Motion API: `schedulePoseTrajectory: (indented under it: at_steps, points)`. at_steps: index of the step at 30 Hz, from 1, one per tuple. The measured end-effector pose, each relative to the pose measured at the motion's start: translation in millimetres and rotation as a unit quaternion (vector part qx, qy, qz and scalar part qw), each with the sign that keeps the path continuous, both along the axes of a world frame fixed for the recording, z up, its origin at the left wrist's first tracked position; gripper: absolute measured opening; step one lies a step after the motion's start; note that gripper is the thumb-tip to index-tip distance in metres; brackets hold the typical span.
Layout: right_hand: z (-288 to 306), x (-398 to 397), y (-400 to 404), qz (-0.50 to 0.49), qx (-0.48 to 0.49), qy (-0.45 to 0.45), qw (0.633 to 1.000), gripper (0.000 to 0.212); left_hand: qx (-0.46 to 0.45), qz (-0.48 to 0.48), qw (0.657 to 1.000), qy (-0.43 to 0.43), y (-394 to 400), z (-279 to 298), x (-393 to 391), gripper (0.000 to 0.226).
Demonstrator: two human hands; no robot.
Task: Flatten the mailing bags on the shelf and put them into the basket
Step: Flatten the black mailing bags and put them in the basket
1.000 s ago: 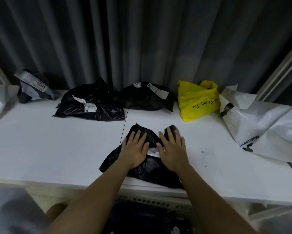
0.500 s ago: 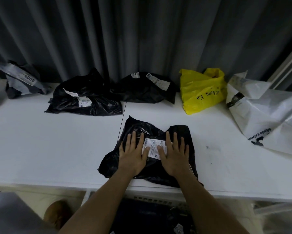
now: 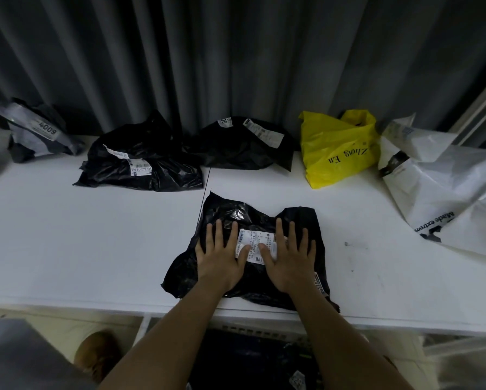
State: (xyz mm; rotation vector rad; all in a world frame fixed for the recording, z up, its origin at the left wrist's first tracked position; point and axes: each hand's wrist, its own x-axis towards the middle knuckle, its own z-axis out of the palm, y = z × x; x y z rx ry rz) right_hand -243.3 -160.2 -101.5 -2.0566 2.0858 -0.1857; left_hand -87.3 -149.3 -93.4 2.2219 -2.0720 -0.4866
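Below the shelf (image 3: 67,249) edge, the basket (image 3: 264,332) shows only as a slotted rim in shadow, with dark bags inside that are hard to make out, and the print on the white label (image 3: 254,246) is too small to read. The black mailing bag (image 3: 236,215) lies spread on the shelf directly under the left hand (image 3: 222,256) and right hand (image 3: 289,260), both pressing it with flat, straight, spread fingers, thumbs meeting on the label. Beyond the fingertips sit two crumpled black bags (image 3: 140,164), a yellow bag (image 3: 337,149), and a white bag (image 3: 447,192).
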Motion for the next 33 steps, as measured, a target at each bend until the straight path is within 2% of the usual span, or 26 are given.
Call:
schedulePoseTrajectory:
  at_steps: [5, 9, 11, 13, 15, 17, 19, 21, 23, 26, 29, 31, 33]
  points:
    - [5, -3, 3, -0.006, 0.034, -0.005, 0.999, 0.08, 0.044, 0.042, 0.997, -0.054, 5, 5, -3, 0.075]
    - [11, -1, 2, -0.009, 0.072, 0.005, 0.997, 0.082, 0.106, 0.062, 0.988, -0.094, 5, 19, -7, 0.08]
    - [17, 0, -3, -0.007, 0.081, 0.02, 0.996, 0.081, 0.086, 0.053, 0.989, -0.104, 0, 29, -7, 0.08]
    - [25, 0, -9, 0.014, 0.021, 0.047, 0.999, 0.078, 0.003, -0.002, 0.992, -0.126, -9, 37, -3, 0.071]
    - [30, 0, -15, 0.067, -0.059, 0.065, 0.994, 0.068, -0.071, -0.105, 0.982, -0.137, -19, 40, 2, 0.058]
    - [29, 0, -21, 0.111, -0.106, 0.053, 0.987, 0.053, -0.073, -0.184, 0.973, -0.122, -32, 41, 4, 0.052]
    - [28, 1, -28, 0.143, -0.119, 0.007, 0.983, 0.045, -0.052, -0.2, 0.974, -0.093, -45, 40, 3, 0.051]
    - [21, 1, -36, 0.162, -0.101, -0.052, 0.98, 0.055, -0.024, -0.193, 0.979, -0.064, -54, 36, 3, 0.053]
    - [14, -2, -39, 0.152, -0.064, -0.082, 0.983, 0.075, 0.014, -0.167, 0.985, -0.045, -59, 29, 3, 0.06]
    - [5, -4, -42, 0.131, -0.04, -0.051, 0.989, 0.088, 0.061, -0.128, 0.989, -0.047, -63, 19, 6, 0.076]
    - [1, -3, -44, 0.088, 0.01, 0.025, 0.996, 0.079, 0.078, -0.078, 0.993, -0.045, -63, 13, 7, 0.089]
    - [1, -2, -47, 0.06, 0.034, 0.04, 0.997, 0.065, 0.083, -0.05, 0.995, -0.038, -65, 11, 8, 0.094]
    - [1, -3, -48, 0.043, 0.048, 0.04, 0.997, 0.064, 0.088, -0.038, 0.995, -0.036, -65, 11, 9, 0.098]
